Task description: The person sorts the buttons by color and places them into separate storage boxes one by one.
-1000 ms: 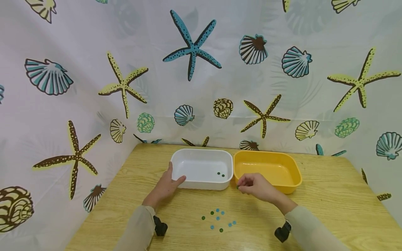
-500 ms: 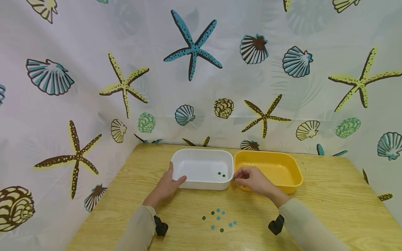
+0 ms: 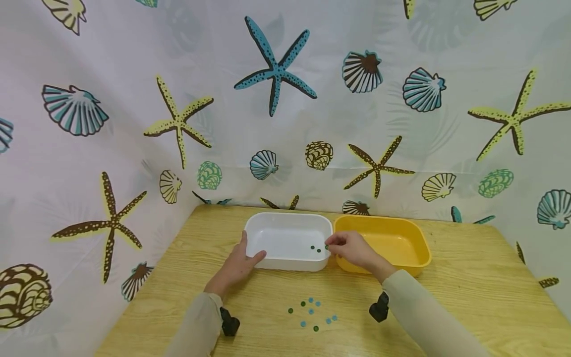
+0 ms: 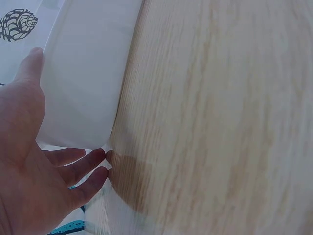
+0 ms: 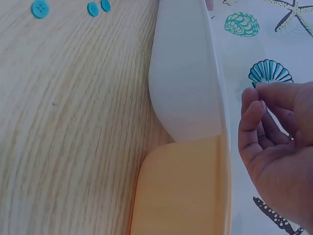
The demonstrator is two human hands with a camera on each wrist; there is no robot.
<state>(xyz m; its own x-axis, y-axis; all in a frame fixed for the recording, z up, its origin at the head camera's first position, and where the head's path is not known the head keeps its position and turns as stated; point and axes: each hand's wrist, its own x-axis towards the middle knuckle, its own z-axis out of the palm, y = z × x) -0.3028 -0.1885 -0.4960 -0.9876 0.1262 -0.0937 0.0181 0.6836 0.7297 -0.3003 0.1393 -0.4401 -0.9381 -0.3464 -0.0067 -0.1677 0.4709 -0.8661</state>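
Observation:
My left hand holds the left front corner of a white plastic tub; in the left wrist view its thumb lies at the rim and the other fingers bend around the end wall. Over the right end of that tub, my right hand pinches a small green button between thumb and fingertips. Two green buttons lie on the tub's floor close by. In the right wrist view the right hand is above the tub rims, and the button is mostly hidden by the fingertips.
A yellow tub stands against the white tub's right side, under my right forearm. Several blue buttons and green buttons lie loose on the wooden table in front. A shell-patterned curtain hangs behind.
My right hand has moved left and up, from the yellow tub's front edge to above the white tub's right end, carrying the green button. The left hand has stayed in place.

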